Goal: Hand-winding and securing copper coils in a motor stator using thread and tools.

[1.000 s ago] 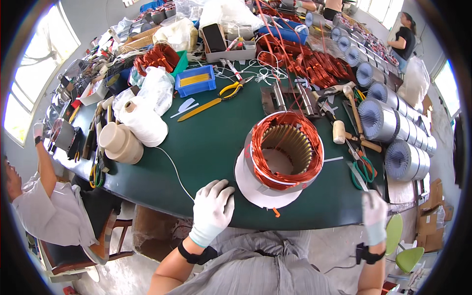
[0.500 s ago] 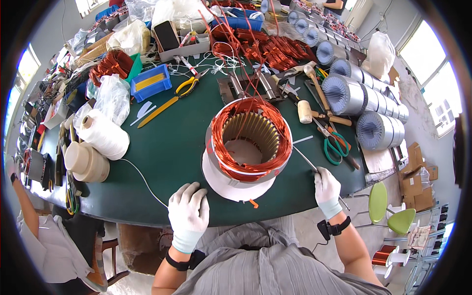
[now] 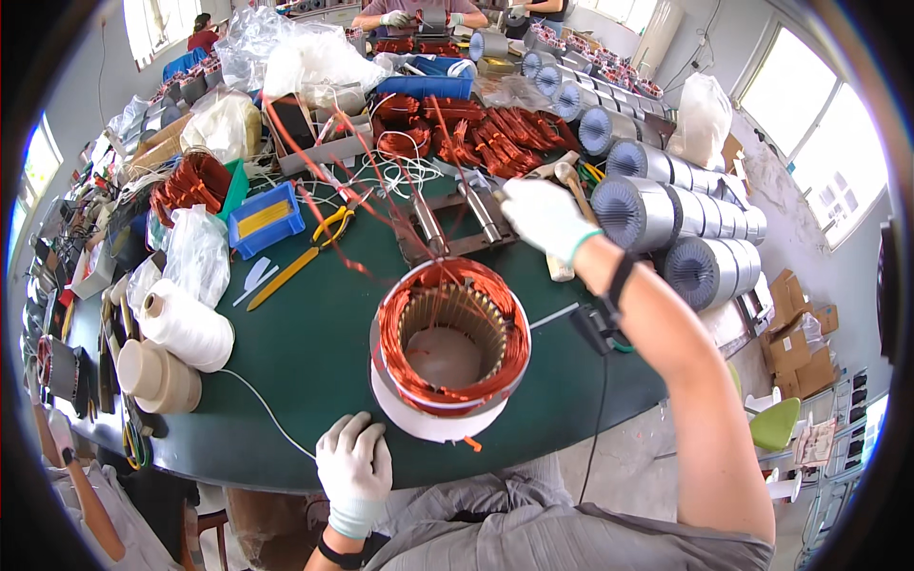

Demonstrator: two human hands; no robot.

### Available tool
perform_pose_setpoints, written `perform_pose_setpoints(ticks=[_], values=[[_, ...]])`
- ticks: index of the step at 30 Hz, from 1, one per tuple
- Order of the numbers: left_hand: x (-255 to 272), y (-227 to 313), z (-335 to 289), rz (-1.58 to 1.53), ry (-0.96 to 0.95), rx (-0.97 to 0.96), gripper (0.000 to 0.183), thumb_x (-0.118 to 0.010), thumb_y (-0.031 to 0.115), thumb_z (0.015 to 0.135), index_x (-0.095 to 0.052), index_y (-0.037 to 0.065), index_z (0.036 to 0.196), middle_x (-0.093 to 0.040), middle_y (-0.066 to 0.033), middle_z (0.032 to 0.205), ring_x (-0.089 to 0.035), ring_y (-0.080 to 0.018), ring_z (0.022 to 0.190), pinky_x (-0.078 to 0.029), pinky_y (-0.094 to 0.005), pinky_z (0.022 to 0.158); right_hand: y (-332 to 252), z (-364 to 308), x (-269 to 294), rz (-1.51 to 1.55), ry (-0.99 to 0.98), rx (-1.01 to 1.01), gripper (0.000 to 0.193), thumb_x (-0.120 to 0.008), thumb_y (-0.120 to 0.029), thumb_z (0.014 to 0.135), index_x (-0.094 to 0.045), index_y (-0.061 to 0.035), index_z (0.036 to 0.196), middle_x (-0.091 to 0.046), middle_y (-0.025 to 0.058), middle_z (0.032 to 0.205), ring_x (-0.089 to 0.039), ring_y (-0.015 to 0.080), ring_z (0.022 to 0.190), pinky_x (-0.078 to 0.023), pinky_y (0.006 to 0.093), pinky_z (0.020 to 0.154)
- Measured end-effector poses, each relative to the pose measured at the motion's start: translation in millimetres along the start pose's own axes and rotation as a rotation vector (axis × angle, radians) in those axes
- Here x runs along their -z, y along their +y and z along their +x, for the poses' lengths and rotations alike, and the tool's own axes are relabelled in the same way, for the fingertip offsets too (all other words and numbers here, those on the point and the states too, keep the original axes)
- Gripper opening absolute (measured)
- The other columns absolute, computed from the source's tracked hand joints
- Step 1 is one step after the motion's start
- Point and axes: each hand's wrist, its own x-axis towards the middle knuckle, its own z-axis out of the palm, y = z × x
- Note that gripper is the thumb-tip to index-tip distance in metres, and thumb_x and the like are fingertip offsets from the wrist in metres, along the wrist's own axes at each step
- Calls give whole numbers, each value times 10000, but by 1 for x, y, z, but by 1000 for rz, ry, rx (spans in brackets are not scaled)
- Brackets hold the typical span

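A motor stator with red copper windings stands upright on a white round base in the middle of the table. Left of it, my left hand, in a white glove, rests at the table's front edge, holding nothing, its fingers loosely bent. White thread runs up close to its fingertips. My right arm stretches forward past the stator. Its gloved right hand is at the right end of a metal fixture with two bright cylinders; its fingers are blurred and I cannot make out a held thing. Red sleeved leads rise from the stator.
White thread spools stand at the left. Yellow-handled pliers and a blue tray lie beyond. Copper coil bundles pile up at the back. Silver stator cores line the right side. Other people work across the table and at far left.
My right hand has moved from the right front edge, where it held a thin metal rod, forward to the fixture. That rod no longer shows. The view has shifted, while my left hand stays put.
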Motion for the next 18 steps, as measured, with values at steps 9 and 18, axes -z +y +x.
perform_pose_setpoints(ticks=[9,18], values=[[18,-9,0,-154,-95,48,212,-687,75,786,-700,62,997,-693,-121,1092,-675,-327,998,-542,-456,852,7,10,-69,562,119,28,276,-569,-181,995,-694,-13,1175,-697,186,1128,-670,334,1013,-521,439,903],[2,-17,-21,-245,-189,-121,239,-595,169,950,-643,41,1145,-636,-138,1270,-624,-298,1190,-532,-410,971,64,1,86,48,-330,-174,526,-541,-534,988,-682,-83,1219,-714,240,1139,-712,364,1024,-548,502,889]])
